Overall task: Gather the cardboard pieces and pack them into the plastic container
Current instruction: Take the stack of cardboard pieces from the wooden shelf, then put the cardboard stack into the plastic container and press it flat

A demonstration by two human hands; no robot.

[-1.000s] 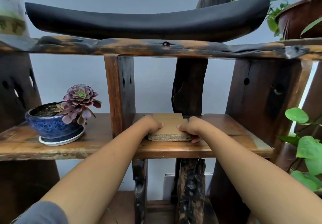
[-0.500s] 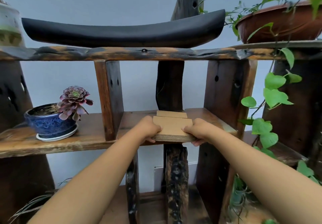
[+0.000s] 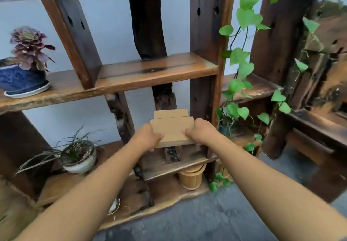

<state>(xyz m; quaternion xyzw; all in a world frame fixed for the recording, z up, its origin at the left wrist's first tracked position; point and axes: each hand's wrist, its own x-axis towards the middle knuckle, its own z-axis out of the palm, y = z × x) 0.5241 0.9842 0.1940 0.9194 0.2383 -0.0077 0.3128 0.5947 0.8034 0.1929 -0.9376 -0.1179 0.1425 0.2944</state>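
Two bare forearms, nothing worn.
The left hand (image 3: 148, 137) and right hand (image 3: 201, 133) carry no gloves, rings, watch or visible sleeves up both forearms.

A cardboard stack (image 3: 171, 128) sits between the left hand (image 3: 147, 137) and right hand (image 3: 201, 133), in front of the shelf (image 3: 150, 72). A succulent pot (image 3: 22, 79) stands far left on it; vines (image 3: 242, 53) hang right.
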